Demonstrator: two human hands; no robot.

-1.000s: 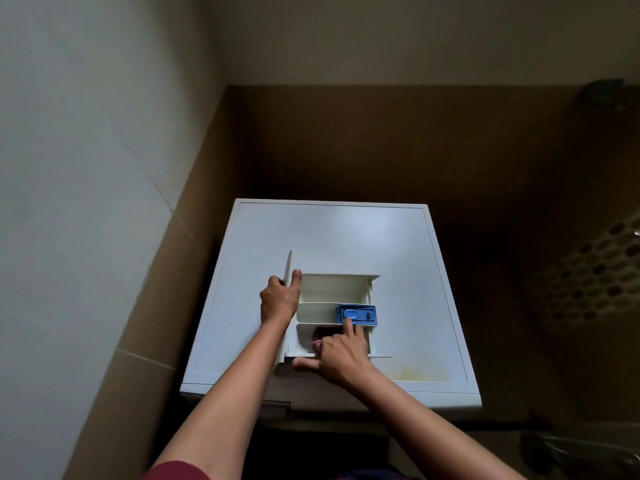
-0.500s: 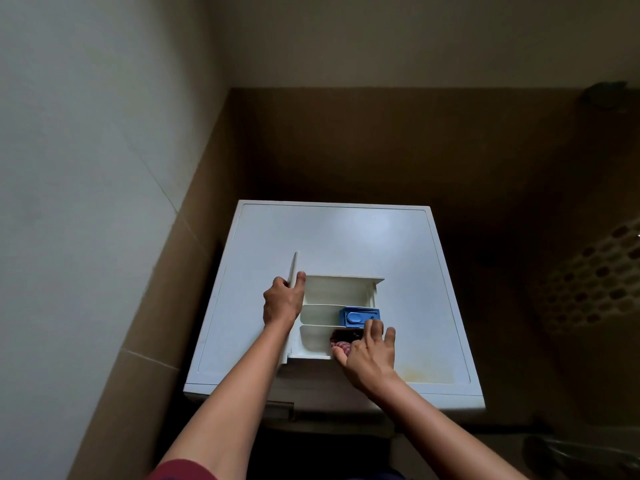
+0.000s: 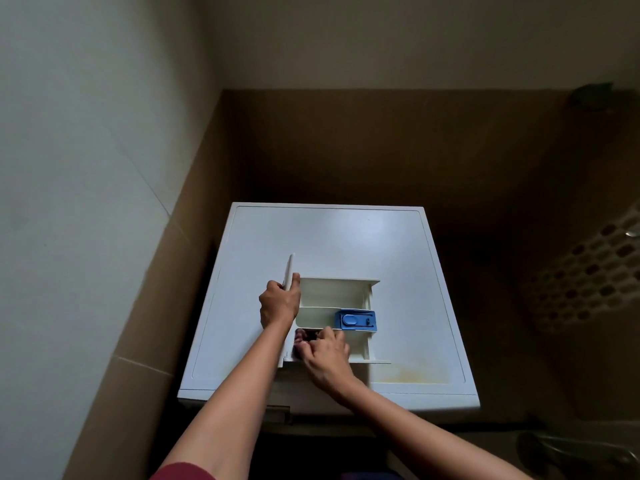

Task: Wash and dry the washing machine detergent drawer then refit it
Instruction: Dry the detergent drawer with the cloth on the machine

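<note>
**Drawer Held on the Machine Top**

The detergent drawer [image 3: 332,292] lies on the white surface [image 3: 346,237], toward its 6 o'clock edge. The left hand [image 3: 278,304] has its grip closed round the drawer's upright front panel at 9 o'clock. The right hand [image 3: 327,351], fingers curled, holds a dark pinkish cloth [image 3: 302,337] inside the nearest compartment. A blue insert [image 3: 355,320] sits at 3 o'clock in the middle compartment.

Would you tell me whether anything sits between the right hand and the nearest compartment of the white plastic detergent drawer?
Yes: a dark pinkish cloth is bunched under the right hand, inside the nearest compartment of the white plastic detergent drawer. The left hand grips the drawer's upright front panel, off to the side.
</note>
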